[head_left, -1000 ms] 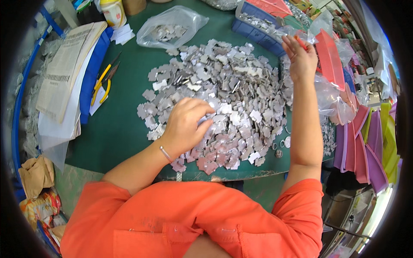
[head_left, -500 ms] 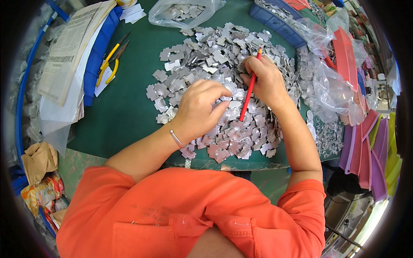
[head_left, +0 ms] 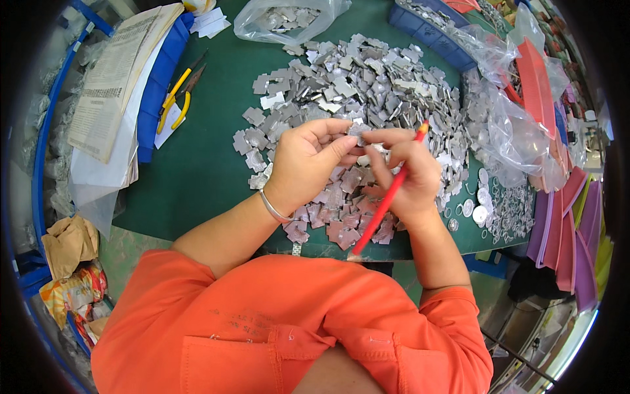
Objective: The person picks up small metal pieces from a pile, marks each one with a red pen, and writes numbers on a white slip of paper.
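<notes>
My left hand pinches a small silvery metal piece between thumb and fingers, above a wide heap of flat, notched metal pieces. Close against it on the right, my right hand is curled round a red pencil, which slants down toward the table's near edge. The thumb and forefinger of that hand reach the right side of the held piece; whether they grip it too, I cannot make out. My fingers partly cover the piece.
Yellow-handled pliers lie left of the heap, beside a blue tray with newspapers. A clear bag and a blue bin stand behind. Small metal rings and crumpled plastic lie to the right.
My right hand has come down and nearer from the heap to meet my left hand, the pencil swinging toward me. My left hand's fingers have risen from the heap with a metal piece.
</notes>
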